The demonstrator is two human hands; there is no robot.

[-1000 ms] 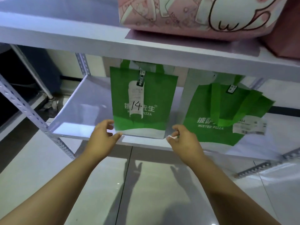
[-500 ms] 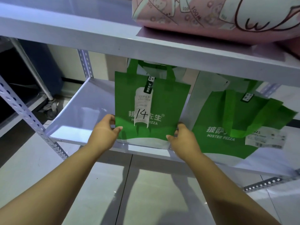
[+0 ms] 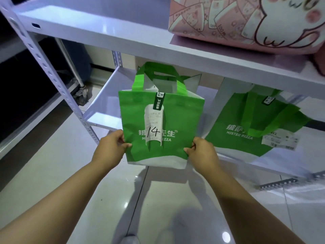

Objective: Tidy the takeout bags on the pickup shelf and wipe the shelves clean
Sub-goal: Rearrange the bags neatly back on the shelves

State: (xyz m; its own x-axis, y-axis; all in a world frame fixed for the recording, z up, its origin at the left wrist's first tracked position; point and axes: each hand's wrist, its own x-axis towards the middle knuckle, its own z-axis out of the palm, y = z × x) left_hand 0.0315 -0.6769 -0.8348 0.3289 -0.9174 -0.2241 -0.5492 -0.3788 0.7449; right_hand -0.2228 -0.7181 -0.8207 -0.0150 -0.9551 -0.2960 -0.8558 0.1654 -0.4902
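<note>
A green and white takeout bag (image 3: 177,120) with a receipt marked 14 is upright in front of the lower shelf (image 3: 103,103), its bottom hanging past the shelf's front edge. My left hand (image 3: 110,148) grips its lower left edge. My right hand (image 3: 202,154) grips its lower right edge. A second green takeout bag (image 3: 233,124) with a receipt lies slumped on the same shelf to the right.
A pink cartoon-print bag (image 3: 246,23) sits on the upper shelf (image 3: 105,30). A perforated metal upright (image 3: 52,78) stands at the left. A caster wheel (image 3: 81,95) rests on the glossy tiled floor (image 3: 70,182) behind it.
Both hands have closed on the bag marked 14 and drawn it forward and up, off the lower shelf's front edge. The view has moved closer.
</note>
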